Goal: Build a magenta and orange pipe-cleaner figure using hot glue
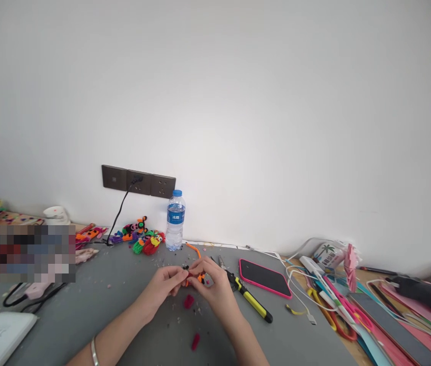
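Observation:
My left hand (pixel 167 281) and my right hand (pixel 212 280) meet over the grey mat, fingertips pinched together. Between them is a small fuzzy orange-and-black pipe-cleaner piece (pixel 201 278), mostly covered by the fingers. A dark red bit shows at the fingertips of both hands. An orange pipe-cleaner strand (pixel 194 247) rises behind the hands; whether it joins the held piece I cannot tell. Below lie two bright pink fuzzy pieces (pixel 189 301) among small clippings. Beside my right hand rests a cutting tool with yellow-and-black handles (pixel 253 302), partly hidden.
A water bottle (pixel 175 221) stands against the wall near pipe-cleaner figures (pixel 150 242). On the right are a pink-cased phone (pixel 264 277), white cables (pixel 295 284), scissors (pixel 352 311) and coloured sheets (pixel 402 330). A white box (pixel 1 338) and a pink device (pixel 37 290) lie left.

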Motion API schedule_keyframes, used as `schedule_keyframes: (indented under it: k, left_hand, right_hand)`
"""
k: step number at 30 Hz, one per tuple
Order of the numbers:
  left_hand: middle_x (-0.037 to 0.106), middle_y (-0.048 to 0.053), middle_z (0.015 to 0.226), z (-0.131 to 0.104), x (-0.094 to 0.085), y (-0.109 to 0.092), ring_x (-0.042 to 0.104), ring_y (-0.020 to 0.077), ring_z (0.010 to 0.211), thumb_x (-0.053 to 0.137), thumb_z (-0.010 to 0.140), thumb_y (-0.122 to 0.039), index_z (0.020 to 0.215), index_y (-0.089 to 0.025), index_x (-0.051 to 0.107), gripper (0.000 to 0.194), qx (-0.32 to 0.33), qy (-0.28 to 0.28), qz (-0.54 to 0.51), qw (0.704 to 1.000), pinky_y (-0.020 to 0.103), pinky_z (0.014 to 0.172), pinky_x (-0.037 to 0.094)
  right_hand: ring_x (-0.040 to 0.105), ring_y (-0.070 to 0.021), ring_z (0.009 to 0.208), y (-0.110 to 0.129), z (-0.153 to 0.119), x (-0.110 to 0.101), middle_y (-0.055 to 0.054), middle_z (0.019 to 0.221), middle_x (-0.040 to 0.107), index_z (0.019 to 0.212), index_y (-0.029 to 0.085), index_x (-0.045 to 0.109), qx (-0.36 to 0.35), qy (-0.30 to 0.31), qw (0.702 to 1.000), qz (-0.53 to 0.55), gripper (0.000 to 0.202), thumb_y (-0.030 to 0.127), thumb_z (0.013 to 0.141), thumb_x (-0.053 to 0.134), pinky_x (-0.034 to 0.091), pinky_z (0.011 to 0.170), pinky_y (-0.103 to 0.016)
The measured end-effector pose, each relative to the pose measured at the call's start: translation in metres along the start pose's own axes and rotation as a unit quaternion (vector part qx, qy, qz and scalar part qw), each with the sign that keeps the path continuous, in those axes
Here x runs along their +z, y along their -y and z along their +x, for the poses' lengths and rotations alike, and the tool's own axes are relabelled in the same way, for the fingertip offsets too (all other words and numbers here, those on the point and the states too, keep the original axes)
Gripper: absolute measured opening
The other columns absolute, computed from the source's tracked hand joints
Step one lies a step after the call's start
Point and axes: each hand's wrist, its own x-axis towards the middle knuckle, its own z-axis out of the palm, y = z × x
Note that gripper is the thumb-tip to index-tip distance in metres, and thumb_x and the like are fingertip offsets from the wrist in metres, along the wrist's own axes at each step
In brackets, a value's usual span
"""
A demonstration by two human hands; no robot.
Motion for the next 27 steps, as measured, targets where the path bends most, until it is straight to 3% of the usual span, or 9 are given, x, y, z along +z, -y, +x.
schedule_keyframes:
  k: [6,10,16,27]
  left_hand:
    - [0.038,-0.006,0.049,0.0,0.002,0.0,0.029,0.0099,0.048,0.064,0.072,-0.057,0.058,-0.018,0.052,0.044,-0.002,0.006,-0.004,1.0,0.024,0.05,0.023]
    - [0.042,-0.005,0.052,-0.001,0.002,-0.003,0.033,0.0108,0.051,0.065,0.072,-0.055,0.069,-0.016,0.065,0.038,0.017,-0.014,0.022,1.0,0.024,0.051,0.025]
    - [0.061,0.003,0.073,0.004,-0.007,0.002,0.046,0.0152,0.064,0.064,0.077,-0.043,0.081,-0.017,0.073,0.028,0.121,-0.004,0.104,0.987,0.026,0.06,0.035]
    - [0.059,0.002,0.07,0.003,-0.004,0.004,0.048,0.0148,0.057,0.061,0.08,-0.026,0.073,-0.021,0.068,0.01,0.205,-0.064,0.259,0.942,0.024,0.055,0.036]
  right_hand:
    - [0.059,-0.0177,0.076,-0.003,0.0,-0.004,-0.006,0.087,0.062,0.077,0.02,0.061,0.007,0.015,1.0,-0.005,0.008,0.019,0.084,0.059,0.049,0.065,-0.029]
    - [0.059,-0.0181,0.076,0.001,0.001,-0.008,-0.005,0.084,0.063,0.081,0.021,0.064,0.013,0.007,1.0,0.005,0.009,0.017,0.085,0.057,0.049,0.066,-0.029]
    - [0.058,-0.0179,0.074,0.0,0.001,-0.011,-0.005,0.084,0.063,0.081,0.021,0.064,0.038,0.01,0.999,0.001,0.009,0.021,0.086,0.056,0.05,0.066,-0.03]
    - [0.058,-0.0183,0.076,-0.001,-0.001,-0.011,-0.004,0.083,0.061,0.08,0.021,0.064,0.052,0.04,0.998,-0.017,0.01,0.015,0.085,0.056,0.047,0.069,-0.03]
